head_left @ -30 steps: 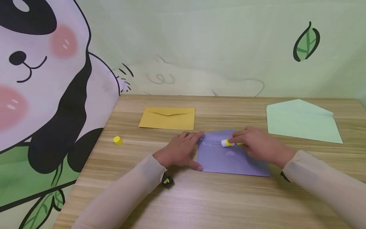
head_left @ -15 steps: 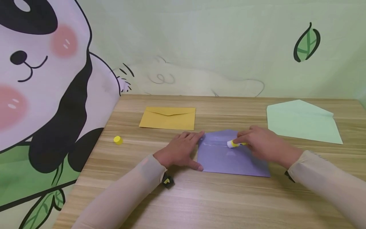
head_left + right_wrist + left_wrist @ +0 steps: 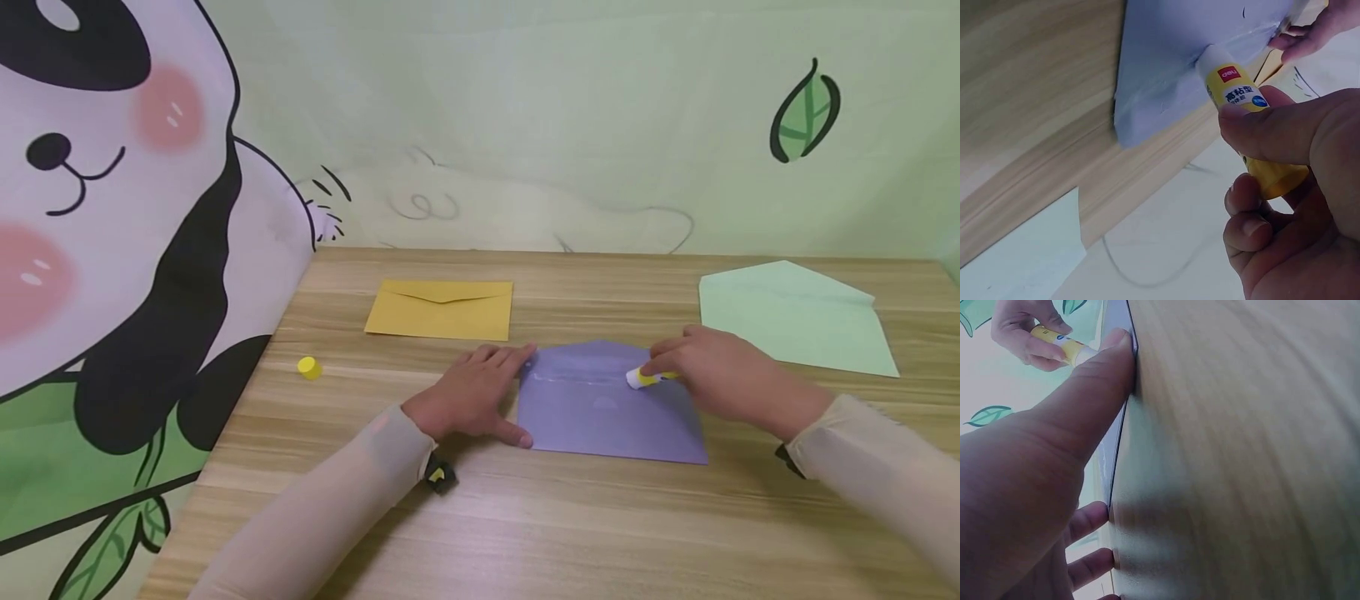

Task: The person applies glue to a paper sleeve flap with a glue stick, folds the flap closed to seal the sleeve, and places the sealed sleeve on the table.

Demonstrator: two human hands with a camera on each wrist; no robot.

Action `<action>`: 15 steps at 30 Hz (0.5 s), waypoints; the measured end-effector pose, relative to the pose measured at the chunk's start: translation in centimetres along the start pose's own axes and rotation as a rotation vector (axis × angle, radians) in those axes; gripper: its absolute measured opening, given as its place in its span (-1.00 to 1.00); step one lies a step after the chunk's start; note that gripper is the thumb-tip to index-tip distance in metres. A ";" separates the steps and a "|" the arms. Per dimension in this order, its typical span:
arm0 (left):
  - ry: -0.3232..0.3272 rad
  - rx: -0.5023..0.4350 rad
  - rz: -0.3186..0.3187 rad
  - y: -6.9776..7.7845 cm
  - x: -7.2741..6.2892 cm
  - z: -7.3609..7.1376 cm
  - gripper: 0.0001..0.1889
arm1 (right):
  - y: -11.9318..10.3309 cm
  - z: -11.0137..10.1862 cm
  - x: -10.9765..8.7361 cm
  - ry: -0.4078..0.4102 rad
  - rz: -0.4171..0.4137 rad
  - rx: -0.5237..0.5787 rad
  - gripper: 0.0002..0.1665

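A purple envelope (image 3: 600, 425) lies on the table with its flap spread away from the person. My left hand (image 3: 476, 393) rests on its left side, thumb at the near corner and fingertips at the far one, fingers fairly straight. My right hand (image 3: 731, 375) grips a yellow-and-white glue stick (image 3: 1238, 94) by its barrel. In the right wrist view its white end touches the envelope near the flap's fold. A faint glossy streak runs along that fold. The glue stick's yellow cap (image 3: 309, 367) sits apart at the table's left.
A closed yellow envelope (image 3: 441, 317) lies at the back, left of centre. At the back right is a light green envelope (image 3: 795, 325) with its flap spread, close behind my right hand. A printed panda wall covering (image 3: 525, 125) borders the wooden table (image 3: 540, 533).
My right hand has slid the glue stick to the right along the purple envelope's fold. The left hand has stayed in place.
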State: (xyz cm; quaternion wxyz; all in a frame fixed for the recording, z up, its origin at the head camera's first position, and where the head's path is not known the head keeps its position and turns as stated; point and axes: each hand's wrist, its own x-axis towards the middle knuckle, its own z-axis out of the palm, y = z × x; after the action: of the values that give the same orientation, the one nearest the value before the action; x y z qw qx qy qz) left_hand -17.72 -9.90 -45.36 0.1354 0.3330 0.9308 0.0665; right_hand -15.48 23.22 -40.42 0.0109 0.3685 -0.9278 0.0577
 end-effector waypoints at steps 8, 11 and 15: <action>-0.005 0.004 -0.010 -0.1 0.0 0.1 0.34 | 1.0 -0.6 -0.9 -0.027 0.004 -0.017 -0.44; -0.008 0.004 -0.012 -0.1 0.0 0.1 0.35 | 1.3 -1.0 -1.2 -0.041 0.007 -0.018 -0.43; -0.008 0.007 -0.011 -0.1 0.0 0.1 0.35 | 1.7 -1.3 -1.3 -0.055 0.001 -0.032 -0.42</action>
State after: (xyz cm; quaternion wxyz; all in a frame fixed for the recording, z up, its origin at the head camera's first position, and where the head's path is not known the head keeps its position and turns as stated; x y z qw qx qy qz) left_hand -17.76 -9.95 -45.45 0.1384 0.3285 0.9323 0.0610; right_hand -15.70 25.52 -39.43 -0.0087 0.3693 -0.9287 0.0330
